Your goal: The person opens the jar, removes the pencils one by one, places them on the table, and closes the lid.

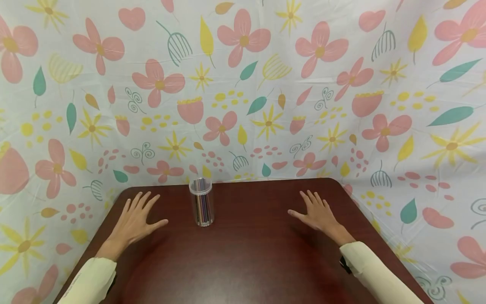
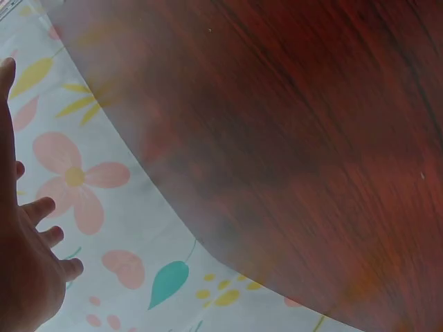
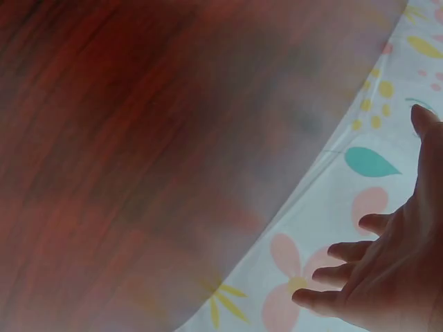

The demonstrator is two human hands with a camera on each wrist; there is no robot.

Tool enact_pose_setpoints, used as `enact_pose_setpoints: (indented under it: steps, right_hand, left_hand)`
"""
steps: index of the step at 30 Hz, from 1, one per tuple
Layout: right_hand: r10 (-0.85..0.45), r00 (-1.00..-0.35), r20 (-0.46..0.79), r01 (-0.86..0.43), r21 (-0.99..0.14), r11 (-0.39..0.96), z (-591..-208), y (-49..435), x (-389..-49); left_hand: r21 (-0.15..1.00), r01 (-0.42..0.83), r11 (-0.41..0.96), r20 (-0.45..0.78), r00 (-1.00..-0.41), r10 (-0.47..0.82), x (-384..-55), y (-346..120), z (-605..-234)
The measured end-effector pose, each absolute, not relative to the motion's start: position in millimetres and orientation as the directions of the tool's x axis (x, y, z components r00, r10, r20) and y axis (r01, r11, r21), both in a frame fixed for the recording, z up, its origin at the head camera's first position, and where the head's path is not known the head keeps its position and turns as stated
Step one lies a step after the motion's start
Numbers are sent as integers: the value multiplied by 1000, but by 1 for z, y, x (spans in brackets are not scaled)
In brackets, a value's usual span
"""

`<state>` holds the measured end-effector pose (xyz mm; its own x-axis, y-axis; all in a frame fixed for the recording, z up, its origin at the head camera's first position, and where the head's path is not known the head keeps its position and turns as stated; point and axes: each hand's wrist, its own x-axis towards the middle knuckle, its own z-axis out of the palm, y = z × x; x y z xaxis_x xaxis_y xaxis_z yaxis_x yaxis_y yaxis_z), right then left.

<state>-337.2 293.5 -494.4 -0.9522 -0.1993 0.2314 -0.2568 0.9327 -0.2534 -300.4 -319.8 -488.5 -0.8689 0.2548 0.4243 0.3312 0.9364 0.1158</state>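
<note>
A clear cylindrical container (image 1: 203, 202) stands upright on the dark red-brown table (image 1: 243, 253), left of the middle and close to the back edge. Thin sticks, grey with some colour, show through its wall, too small to name. To its left hovers my left hand (image 1: 133, 221), fingers spread and thumb pointing toward the container, with nothing held. Over the table's right side my right hand (image 1: 317, 213) is spread the same way and holds nothing. The left wrist view shows the left hand (image 2: 31, 270) at its left border; the right wrist view has the right hand (image 3: 394, 270) at lower right.
A white cloth (image 1: 243, 126) printed with pink flowers and leaves hangs behind the table and along both sides. The table's back corners are rounded, and its back edge runs right along the cloth.
</note>
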Motion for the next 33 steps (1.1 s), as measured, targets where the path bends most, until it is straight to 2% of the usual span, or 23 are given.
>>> enact_pose_setpoints:
  steps: [33]
  right_hand:
    - [-267, -930, 251, -338, -307, 890, -465, 251, -347]
  left_hand:
    - [156, 389, 908, 394, -867, 304, -314, -292, -484]
